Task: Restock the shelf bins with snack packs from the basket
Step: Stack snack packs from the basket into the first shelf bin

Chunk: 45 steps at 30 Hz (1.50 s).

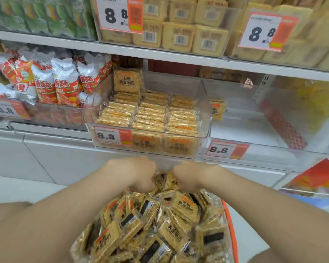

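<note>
Golden snack packs (180, 221) are heaped in the orange-rimmed basket (230, 227) at lower centre. The left hand (139, 173) and right hand (188, 176) sit at the heap's far edge with fingers curled under. Whether they clamp packs cannot be told. The clear shelf bin (205, 111) sits above them at frame centre.

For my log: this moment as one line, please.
left hand: grips clear bag; right hand: grips clear bag; snack packs: in basket; bin: part-filled
</note>
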Tool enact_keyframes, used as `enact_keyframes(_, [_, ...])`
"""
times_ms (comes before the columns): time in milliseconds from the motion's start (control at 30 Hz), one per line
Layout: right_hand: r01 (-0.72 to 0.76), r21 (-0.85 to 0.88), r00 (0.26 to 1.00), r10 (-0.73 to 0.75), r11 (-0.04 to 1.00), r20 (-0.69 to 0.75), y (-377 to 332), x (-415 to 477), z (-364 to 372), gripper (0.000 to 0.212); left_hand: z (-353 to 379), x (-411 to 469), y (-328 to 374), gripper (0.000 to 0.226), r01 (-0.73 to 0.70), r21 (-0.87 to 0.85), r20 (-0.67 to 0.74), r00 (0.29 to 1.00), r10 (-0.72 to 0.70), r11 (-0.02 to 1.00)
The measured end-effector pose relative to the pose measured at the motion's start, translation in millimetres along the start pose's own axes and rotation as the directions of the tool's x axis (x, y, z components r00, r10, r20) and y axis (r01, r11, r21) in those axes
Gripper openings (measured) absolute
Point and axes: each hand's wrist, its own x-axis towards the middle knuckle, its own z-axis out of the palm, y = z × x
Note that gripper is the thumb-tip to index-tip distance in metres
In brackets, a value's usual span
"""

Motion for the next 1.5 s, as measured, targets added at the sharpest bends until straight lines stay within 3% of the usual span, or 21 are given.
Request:
enact_keyframes(67, [0.000,0.023,1.000,0.000,1.000,-0.008,11.8,11.7,15.9,0.008,3.5,5.8,6.8,0.046,0.026,0.040,0.063,0.998,-0.029,0.999])
enact_keyframes(167, [-0.032,0.111,0.996,0.041,0.993,-0.079,26.2,26.2,35.6,0.039,7.2,13.3,8.5,0.045,0.042,0.068,0.085,0.995,-0.048,0.997])
enact_keyframes(233, [-0.021,0.111,0.993,0.034,0.994,-0.116,30.3,31.8,46.3,0.047,9.2,16.0,6.2,0.043,0.045,0.067,0.088,0.995,-0.050,0.997])
enact_keyframes(433, [0.023,-0.035,0.998,-0.025,0.999,-0.057,32.7,43.7,66.5,0.026,8.9,16.5,5.4,0.041,-0.019,0.048,0.095,0.995,0.015,0.999])
enact_keyframes(600, [0.038,-0.077,0.996,-0.043,0.996,-0.072,32.4,44.2,61.9,0.019,9.7,13.3,-2.9,0.040,0.022,0.048,0.104,0.994,-0.027,0.999])
enact_keyframes(800, [0.137,-0.160,0.964,-0.169,0.978,-0.206,19.9,37.6,43.6,0.028,7.2,9.7,-14.1,0.042,0.037,0.056,0.094,0.995,-0.042,0.998])
enact_keyframes(933, [0.210,-0.171,0.945,-0.245,0.963,-0.217,6.9,24.8,35.4,0.016,9.1,9.3,-21.1,0.048,0.052,0.030,0.066,0.996,-0.054,0.998])
enact_keyframes(1000, [0.268,-0.108,0.921,-0.287,0.957,-0.262,-1.3,15.4,26.5,0.017,6.1,6.9,-22.8,0.052,0.032,0.022,0.060,0.998,-0.034,0.999])
enact_keyframes(1100, [0.388,0.052,0.835,-0.327,0.920,-0.443,-17.5,-2.5,5.6,0.010,-3.3,-2.7,-25.4,0.067,-0.072,-0.055,0.013,0.997,0.073,0.996])
enact_keyframes(1200, [0.486,0.223,0.729,-0.252,0.845,-0.636,-28.4,-21.9,-13.6,0.012,-13.7,-12.7,-33.6,0.045,-0.142,-0.197,-0.061,0.989,0.133,0.970])
enact_keyframes(1333, [0.594,0.426,0.586,-0.004,0.682,-0.810,-29.0,-40.4,-32.2,0.011,-28.3,-31.0,-44.6,0.027,-0.258,-0.489,-0.196,0.963,0.183,0.833])
enact_keyframes(1400, [0.640,0.570,0.564,0.189,0.516,-0.804,-27.7,-43.3,-38.0,0.016,-35.1,-41.2,-49.2,0.024,-0.298,-0.714,-0.245,0.954,0.173,0.634])
enact_keyframes(1500, [0.638,0.729,0.626,0.385,0.247,-0.679,-27.3,-44.1,-44.0,0.026,-41.7,-52.6,-51.6,0.025,-0.371,-0.870,-0.365,0.927,0.081,0.325])
